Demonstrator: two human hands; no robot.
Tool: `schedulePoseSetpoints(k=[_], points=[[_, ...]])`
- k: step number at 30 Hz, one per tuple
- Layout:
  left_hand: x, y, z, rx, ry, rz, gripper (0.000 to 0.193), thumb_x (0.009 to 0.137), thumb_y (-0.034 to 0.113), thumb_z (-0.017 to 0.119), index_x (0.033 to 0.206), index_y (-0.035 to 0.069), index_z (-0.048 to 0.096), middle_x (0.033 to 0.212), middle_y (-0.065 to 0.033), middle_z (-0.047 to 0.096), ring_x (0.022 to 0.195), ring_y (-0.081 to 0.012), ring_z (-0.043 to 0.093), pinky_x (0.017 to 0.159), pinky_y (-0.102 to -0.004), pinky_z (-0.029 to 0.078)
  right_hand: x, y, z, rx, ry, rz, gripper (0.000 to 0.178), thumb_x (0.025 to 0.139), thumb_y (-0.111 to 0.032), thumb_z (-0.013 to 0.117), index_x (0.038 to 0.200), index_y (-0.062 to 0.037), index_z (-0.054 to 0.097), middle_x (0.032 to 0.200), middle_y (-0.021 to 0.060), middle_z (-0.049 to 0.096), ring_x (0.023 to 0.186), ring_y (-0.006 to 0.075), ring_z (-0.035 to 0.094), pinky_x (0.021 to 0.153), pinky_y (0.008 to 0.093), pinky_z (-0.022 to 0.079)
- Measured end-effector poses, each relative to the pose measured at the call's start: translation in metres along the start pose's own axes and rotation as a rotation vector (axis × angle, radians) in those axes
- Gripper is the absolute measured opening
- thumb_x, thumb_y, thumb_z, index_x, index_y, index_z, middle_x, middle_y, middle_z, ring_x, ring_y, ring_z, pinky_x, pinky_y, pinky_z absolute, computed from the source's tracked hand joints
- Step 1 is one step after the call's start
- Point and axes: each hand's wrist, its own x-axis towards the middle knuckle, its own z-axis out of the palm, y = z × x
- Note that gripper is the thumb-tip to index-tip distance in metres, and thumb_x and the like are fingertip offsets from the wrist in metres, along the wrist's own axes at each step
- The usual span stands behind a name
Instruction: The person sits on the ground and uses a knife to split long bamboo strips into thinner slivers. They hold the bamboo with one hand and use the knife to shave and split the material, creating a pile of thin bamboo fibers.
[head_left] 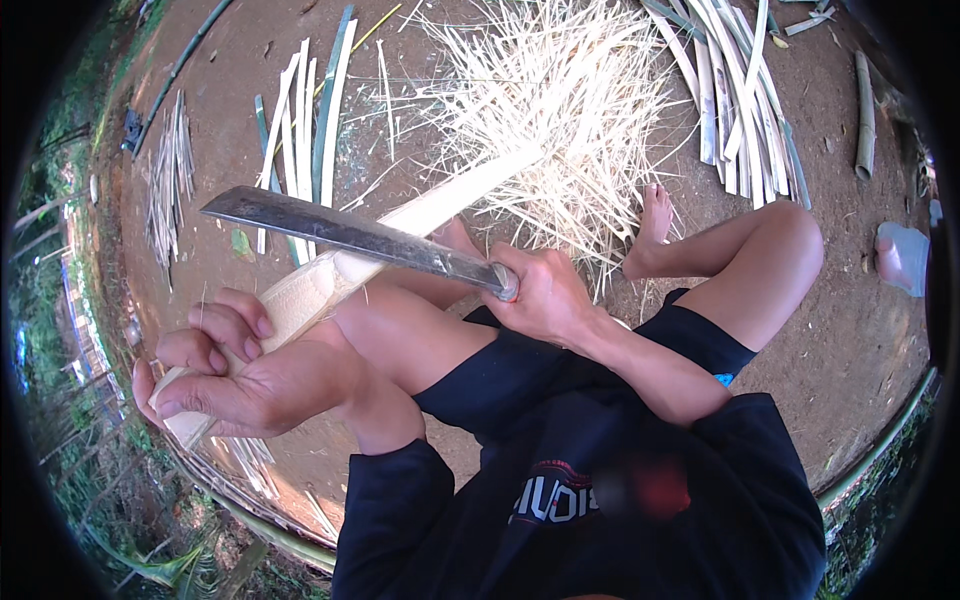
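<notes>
My left hand (262, 385) is wrapped round the near end of a long pale bamboo strip (305, 295). The strip slants away to the upper right over my bent leg, its far end above a heap of shavings. In my right hand (548, 295) is the handle of a machete (340, 232), mostly hidden by the fingers. Its dark, straight blade points left and lies across the strip, near a lighter, shaved patch on it. Whether the edge bites into the wood cannot be made out.
Thin pale shavings (560, 110) pile up beyond my feet. Split bamboo strips (740, 100) lie at the far right, with more strips (305, 140) and a bundle of thin sticks (170, 185) at the left. A bamboo piece (865, 120) and a translucent plastic container (903, 258) rest at the right.
</notes>
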Motion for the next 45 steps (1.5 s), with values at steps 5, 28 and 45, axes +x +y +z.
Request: schedulePoseSetpoints(k=[5,28,45], points=[[0.006,-0.01,0.005,0.03,0.028,0.011,0.036,0.103,0.037,0.037,0.109,0.002,0.043,0.066,-0.0001,0.032,0.046,-0.0077,0.027,0.039,-0.0207,0.023,0.029,0.056,-0.003,-0.129,-0.083,0.295,0.016,0.077,-0.017,0.064,0.082,-0.0025,0.062,0.059,0.0191,0.06,0.057,0.0371,0.062,0.056,0.0435,0.05],[0.04,-0.066,-0.023,0.187,-0.007,0.002,0.019,0.099,0.021,0.041,0.102,0.002,0.043,0.067,-0.0004,0.024,0.053,-0.0125,0.026,0.045,-0.0254,0.026,0.09,0.201,0.015,-0.375,-0.313,0.572,0.026,0.082,-0.024,0.056,0.099,-0.0057,0.064,0.08,0.0231,0.067,0.076,0.0371,0.067,0.074,0.0473,0.053],[0.052,-0.082,-0.017,0.092,-0.039,-0.089,0.021,0.101,0.024,0.043,0.103,0.003,0.042,0.068,0.0013,0.022,0.055,-0.011,0.024,0.047,-0.0234,0.025,0.088,0.31,0.003,-0.422,-0.3,0.788,0.027,0.083,-0.025,0.056,0.1,-0.0045,0.064,0.089,0.0209,0.068,0.084,0.0337,0.068,0.078,0.0443,0.054]])
